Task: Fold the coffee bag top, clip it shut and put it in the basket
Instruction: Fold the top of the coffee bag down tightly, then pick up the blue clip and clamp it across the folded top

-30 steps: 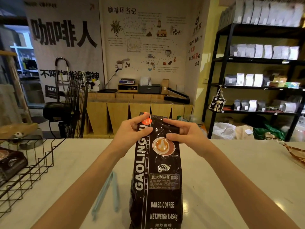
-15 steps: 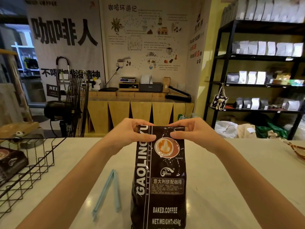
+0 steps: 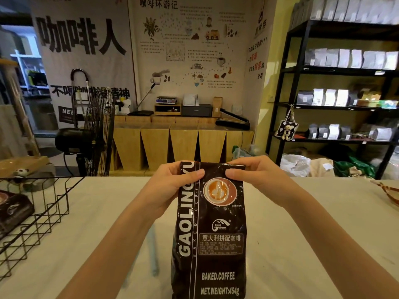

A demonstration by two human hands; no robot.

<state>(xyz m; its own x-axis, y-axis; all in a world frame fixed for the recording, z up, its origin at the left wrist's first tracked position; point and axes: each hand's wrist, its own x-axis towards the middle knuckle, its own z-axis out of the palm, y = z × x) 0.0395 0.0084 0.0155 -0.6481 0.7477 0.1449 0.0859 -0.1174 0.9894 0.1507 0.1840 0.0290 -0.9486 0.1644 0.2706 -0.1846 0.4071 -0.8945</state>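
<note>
A tall dark brown coffee bag (image 3: 213, 240) stands upright on the white counter in front of me. Its top is folded down into a flat edge. My left hand (image 3: 170, 186) pinches the folded top at its left corner, thumb on the front. My right hand (image 3: 257, 180) pinches the right corner the same way. A pale blue clip (image 3: 153, 251) lies on the counter left of the bag, partly hidden behind my left forearm and blurred. The black wire basket (image 3: 43, 210) stands at the left edge of the counter.
Another dark coffee bag (image 3: 13, 212) lies inside the basket. A woven item (image 3: 388, 194) pokes in at the counter's right edge. Beyond the counter are a standing fan (image 3: 95, 134), a wooden sideboard and black shelves with bags.
The bag's top has been folded further down, hiding the red spot, and both hands have lowered with it. The bag now stands a little straighter.
</note>
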